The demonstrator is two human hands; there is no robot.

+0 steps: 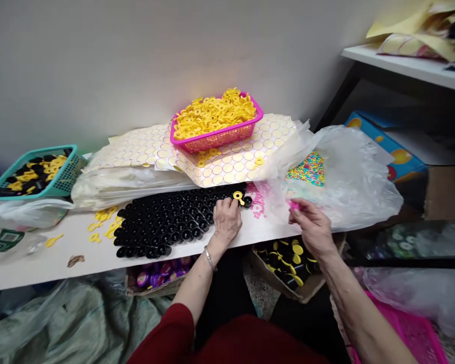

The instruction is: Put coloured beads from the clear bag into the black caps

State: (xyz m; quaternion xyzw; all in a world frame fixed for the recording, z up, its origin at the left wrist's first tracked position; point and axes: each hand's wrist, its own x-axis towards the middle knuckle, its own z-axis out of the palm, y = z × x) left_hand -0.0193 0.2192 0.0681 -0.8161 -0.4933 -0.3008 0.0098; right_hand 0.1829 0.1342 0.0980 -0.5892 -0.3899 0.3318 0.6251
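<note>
Right hand pinches pink piece; light fingertip grip best. Left hand at yellow ring, grasp unclear; avoid nudging black cups.

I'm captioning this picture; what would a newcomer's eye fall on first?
Probably the pink basket heaped with yellow ring pieces, at the back by the wall. Next, the dense block of black cups in front of it, beside the left hand. To the right, colourful beads show in a plastic bag, beyond the right hand pinching a pink piece.
</note>
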